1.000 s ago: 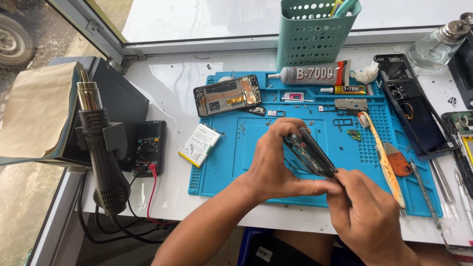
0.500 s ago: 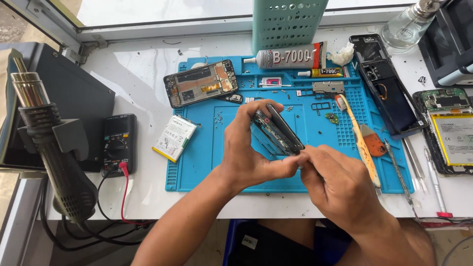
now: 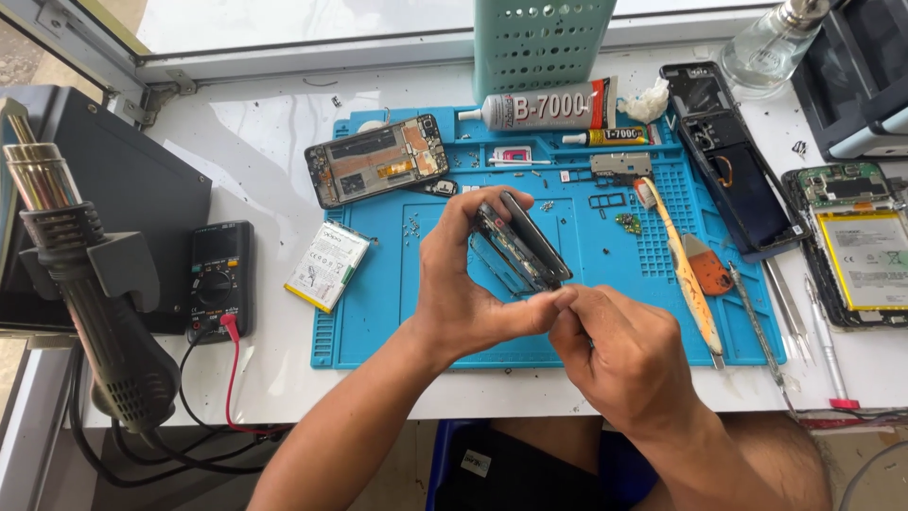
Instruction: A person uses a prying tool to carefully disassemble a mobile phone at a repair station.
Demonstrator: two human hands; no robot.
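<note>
Head camera, looking down at a white workbench with a blue repair mat (image 3: pixel 567 322) as the landmark. Above the middle of the mat, the left hand (image 3: pixel 463 293) grips a dark phone frame (image 3: pixel 518 246), tilted on edge, fingers curled over its top and thumb stretched along its lower edge, which seems meant to steady it and turn one corner toward the other hand. The right hand (image 3: pixel 619 355) is closed in a pinch at that lower corner, fingertips pressed together against the frame; whether something small sits between them cannot be seen. On the mat's upper left corner lies an opened phone body (image 3: pixel 376 163) with its circuitry showing. Along the mat's top edge lies a glue tube (image 3: pixel 544 106), with a smaller tube (image 3: pixel 605 137) just under it. On the mat's right side lies a yellow-handled tool (image 3: pixel 683 274) beside an orange pick (image 3: pixel 707 270). Off the mat's left edge sit a white battery (image 3: pixel 326 267), a black multimeter (image 3: pixel 219 274) with a red lead, and a hot-air gun (image 3: pixel 85 284). Right of the mat lie a dark back cover (image 3: pixel 733 161) and another opened phone (image 3: pixel 856 246) with a yellow-edged battery. Behind the mat stands a teal perforated holder (image 3: pixel 539 43). Nothing stands between the hands and the frame.
</note>
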